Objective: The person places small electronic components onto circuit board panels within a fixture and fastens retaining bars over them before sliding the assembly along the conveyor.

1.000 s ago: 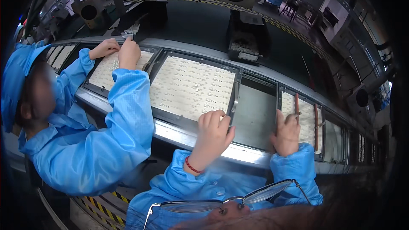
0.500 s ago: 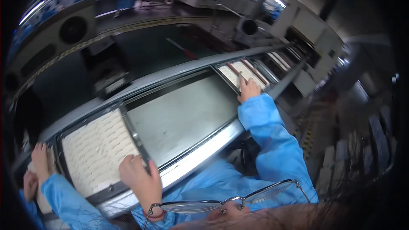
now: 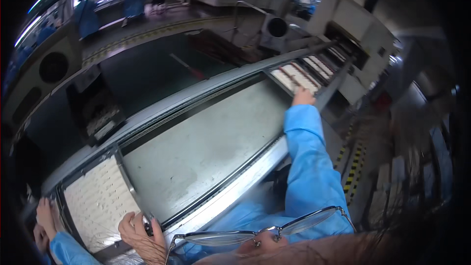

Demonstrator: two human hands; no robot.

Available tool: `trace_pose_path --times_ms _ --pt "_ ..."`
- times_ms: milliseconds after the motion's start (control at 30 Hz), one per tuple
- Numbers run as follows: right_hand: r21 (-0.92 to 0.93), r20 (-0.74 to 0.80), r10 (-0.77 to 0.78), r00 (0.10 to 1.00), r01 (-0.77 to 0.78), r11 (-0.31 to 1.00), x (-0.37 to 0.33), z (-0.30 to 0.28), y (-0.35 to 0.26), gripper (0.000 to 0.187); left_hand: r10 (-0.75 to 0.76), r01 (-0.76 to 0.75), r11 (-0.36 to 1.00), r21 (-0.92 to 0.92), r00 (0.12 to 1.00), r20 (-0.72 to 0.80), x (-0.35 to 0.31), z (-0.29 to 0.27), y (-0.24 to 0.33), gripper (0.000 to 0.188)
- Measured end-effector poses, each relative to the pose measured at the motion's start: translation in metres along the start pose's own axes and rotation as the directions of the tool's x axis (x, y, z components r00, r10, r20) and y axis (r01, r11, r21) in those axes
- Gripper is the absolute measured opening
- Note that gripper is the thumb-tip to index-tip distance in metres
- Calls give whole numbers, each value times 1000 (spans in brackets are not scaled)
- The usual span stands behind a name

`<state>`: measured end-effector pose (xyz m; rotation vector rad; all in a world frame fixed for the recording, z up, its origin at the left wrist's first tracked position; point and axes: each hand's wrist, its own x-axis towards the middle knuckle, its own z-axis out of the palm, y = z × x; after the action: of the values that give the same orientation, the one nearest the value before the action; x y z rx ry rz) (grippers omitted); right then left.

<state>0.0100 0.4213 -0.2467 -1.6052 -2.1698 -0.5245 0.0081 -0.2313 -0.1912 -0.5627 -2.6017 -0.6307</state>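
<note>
My left hand [image 3: 142, 238] curls over the near right corner of a black-framed tray [image 3: 100, 201] holding a cream, patterned sheet, at the left of a long metal conveyor. Its thumb lies beside a small dark fitting on the frame. My right arm stretches out to a second dark-framed tray [image 3: 296, 79], with pale rows and reddish-brown bars, farther up the conveyor. My right hand [image 3: 304, 97] is bent over that tray's near edge; the fingertips are partly hidden. Between the two trays lies the bare grey conveyor bed [image 3: 211, 140].
A co-worker's hand [image 3: 46, 221] in a blue sleeve is at the left tray's outer edge, another hand beside it. Farther along are a tray with pale bars [image 3: 320, 66] and a large pale machine [image 3: 360, 34]. A black box [image 3: 98, 113] stands beyond the rail.
My view has shifted. My right hand and the right tray have moved farther up the conveyor, widening the gap between trays. My left hand stays at its tray's corner.
</note>
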Motion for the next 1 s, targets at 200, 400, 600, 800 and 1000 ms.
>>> trace_pose_path --times_ms 200,400,600,800,1000 --pt "-194 -62 -11 998 -1 981 55 62 103 30 47 -47 999 18 999 25 8 8 16 35" --pt "96 251 -141 958 120 988 176 156 154 31 29 -29 999 -25 1000 -6 -8 -2 -4 35" --pt "-308 -120 27 992 -63 949 141 190 119 36 37 -29 995 -91 996 86 -3 -9 10 43" --pt "-269 -254 -208 945 138 953 86 119 58 45 207 -176 975 -133 938 278 22 6 31 49" --pt "-155 -311 -592 743 575 803 2 9 -44 52 405 -326 901 -286 868 287 46 41 72 49"
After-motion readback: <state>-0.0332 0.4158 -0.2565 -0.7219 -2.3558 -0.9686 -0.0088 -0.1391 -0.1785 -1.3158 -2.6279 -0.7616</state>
